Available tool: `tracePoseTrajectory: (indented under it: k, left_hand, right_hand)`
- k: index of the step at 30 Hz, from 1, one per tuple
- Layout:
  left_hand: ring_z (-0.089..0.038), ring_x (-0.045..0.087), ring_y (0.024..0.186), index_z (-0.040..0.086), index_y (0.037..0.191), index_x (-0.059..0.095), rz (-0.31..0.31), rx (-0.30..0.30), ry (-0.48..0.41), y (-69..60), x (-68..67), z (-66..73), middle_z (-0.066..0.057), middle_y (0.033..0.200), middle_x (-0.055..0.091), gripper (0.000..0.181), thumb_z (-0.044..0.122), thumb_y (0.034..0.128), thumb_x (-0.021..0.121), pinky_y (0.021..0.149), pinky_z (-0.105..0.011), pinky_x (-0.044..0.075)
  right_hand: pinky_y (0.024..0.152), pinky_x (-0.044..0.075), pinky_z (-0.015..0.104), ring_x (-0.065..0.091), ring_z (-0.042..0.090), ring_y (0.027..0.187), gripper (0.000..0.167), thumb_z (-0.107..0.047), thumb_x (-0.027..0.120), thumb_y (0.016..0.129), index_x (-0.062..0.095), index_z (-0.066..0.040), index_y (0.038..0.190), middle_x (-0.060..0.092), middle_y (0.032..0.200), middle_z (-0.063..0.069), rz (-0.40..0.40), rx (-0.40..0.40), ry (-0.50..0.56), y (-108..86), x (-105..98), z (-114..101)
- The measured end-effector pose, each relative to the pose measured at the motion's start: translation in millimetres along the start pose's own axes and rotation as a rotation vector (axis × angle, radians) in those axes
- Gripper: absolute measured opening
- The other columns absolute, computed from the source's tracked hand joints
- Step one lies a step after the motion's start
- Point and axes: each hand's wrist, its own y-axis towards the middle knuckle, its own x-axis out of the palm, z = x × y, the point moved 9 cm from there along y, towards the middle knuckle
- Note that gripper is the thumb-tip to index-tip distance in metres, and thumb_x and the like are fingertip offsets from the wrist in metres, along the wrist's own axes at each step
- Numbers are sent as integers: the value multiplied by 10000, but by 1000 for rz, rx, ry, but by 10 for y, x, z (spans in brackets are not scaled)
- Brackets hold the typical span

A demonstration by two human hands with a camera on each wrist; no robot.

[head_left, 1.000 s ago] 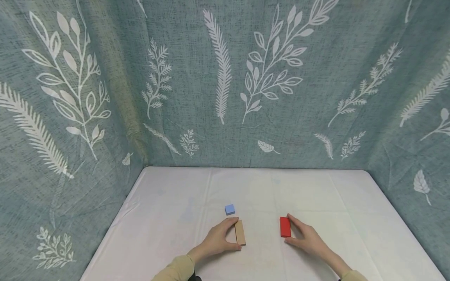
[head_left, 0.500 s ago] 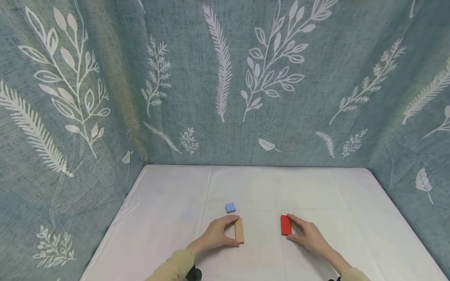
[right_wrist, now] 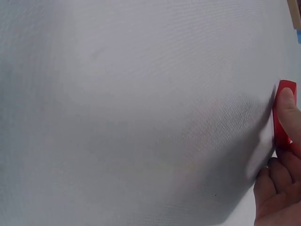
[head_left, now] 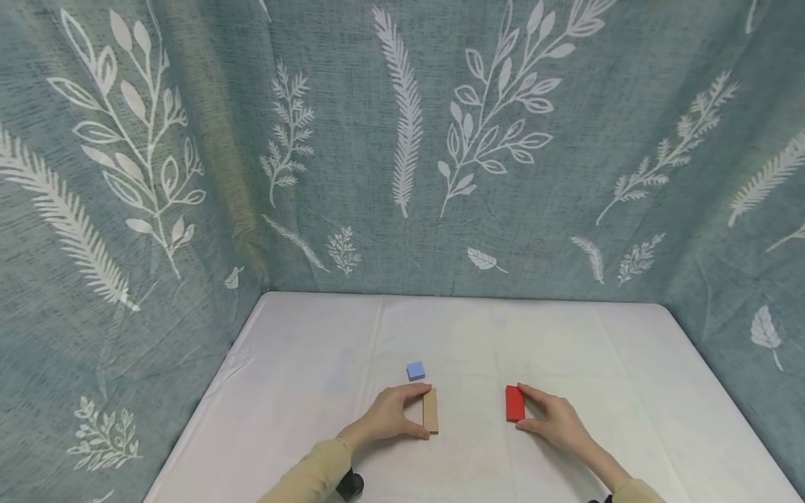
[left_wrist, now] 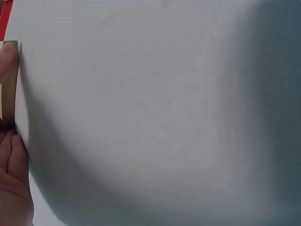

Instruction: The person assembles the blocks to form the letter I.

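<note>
My left hand (head_left: 388, 413) pinches a plain wooden block (head_left: 430, 411) by its two short ends, thumb at the near end and fingers at the far end. In the left wrist view that wooden block (left_wrist: 9, 89) stands at the left edge, partly cut off. Across from it, my right hand (head_left: 558, 421) pinches a red block (head_left: 515, 404) the same way. The right wrist view has the thumb against one end of the red block (right_wrist: 281, 127). A small blue block (head_left: 416, 370) lies just beyond my left fingertips, touched by neither hand.
A white cloth (head_left: 465, 335) covers the table, with faint creases. Blue-green curtains (head_left: 352, 140) with white leaf prints hang behind it and on both sides. White cloth lies between the wooden and red blocks.
My right thumb has come in against the near end of the red block. The wooden block has turned slightly straighter in my left hand. The blue block stays put; the head view has shifted a little.
</note>
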Motion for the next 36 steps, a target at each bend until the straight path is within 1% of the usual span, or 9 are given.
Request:
tracePoseTrajectory:
  k: [3, 10, 16, 21, 28, 33, 36]
  left_hand:
    - [-285, 514, 1272, 38, 1324, 538, -11, -7, -17, 5, 14, -5, -97, 1361, 560, 779, 267, 656, 866, 1048, -325, 467]
    - [-279, 522, 1265, 35, 1319, 544, -12, 3, -15, 10, 17, 0, -96, 1358, 563, 773, 259, 654, 867, 1038, -306, 476]
    - [-277, 519, 1269, 42, 1319, 547, -11, -6, -4, 7, 14, -8, -87, 1357, 566, 775, 269, 651, 868, 1045, -310, 471]
    - [-276, 516, 1272, 43, 1318, 548, -12, -11, -6, 4, 16, -14, -84, 1356, 567, 771, 266, 653, 869, 1048, -308, 468]
    - [-267, 526, 1264, 41, 1312, 554, -2, -3, 0, 14, 2, 7, -78, 1348, 576, 764, 254, 650, 871, 1049, -309, 468]
    - [-268, 525, 1264, 46, 1311, 556, 0, -13, 7, 7, 1, 2, -71, 1346, 578, 765, 265, 649, 871, 1050, -313, 467]
    - [-267, 527, 1262, 51, 1310, 559, 6, -8, 17, -5, -4, 2, -68, 1342, 582, 764, 269, 648, 871, 1053, -320, 465]
  right_hand:
    - [1027, 439, 518, 501, 393, 1252, 672, -207, 816, 716, 557, -10, 1304, 578, 1311, 194, 4, -3, 6, -6, -8, 3]
    - [1014, 457, 493, 510, 383, 1247, 687, -212, 820, 708, 553, 2, 1304, 577, 1310, 198, 2, -26, 34, 20, -21, 1]
    - [950, 514, 446, 547, 403, 1193, 660, -150, 811, 713, 552, 37, 1291, 569, 1296, 240, 11, -81, 33, 41, -94, -105]
    - [934, 523, 434, 545, 408, 1188, 643, -136, 805, 722, 552, 59, 1280, 564, 1293, 253, 10, -113, 25, 52, -152, -179]
    - [923, 536, 421, 563, 380, 1180, 655, -176, 810, 718, 560, 19, 1292, 573, 1303, 216, -5, -104, 32, 49, -178, -250]
    - [919, 538, 443, 579, 374, 1166, 668, -223, 812, 723, 561, -7, 1302, 576, 1311, 197, -16, -100, 52, 21, -193, -336]
    - [921, 535, 460, 590, 379, 1153, 671, -237, 813, 723, 562, -21, 1306, 578, 1313, 186, -19, -96, 57, 0, -207, -398]
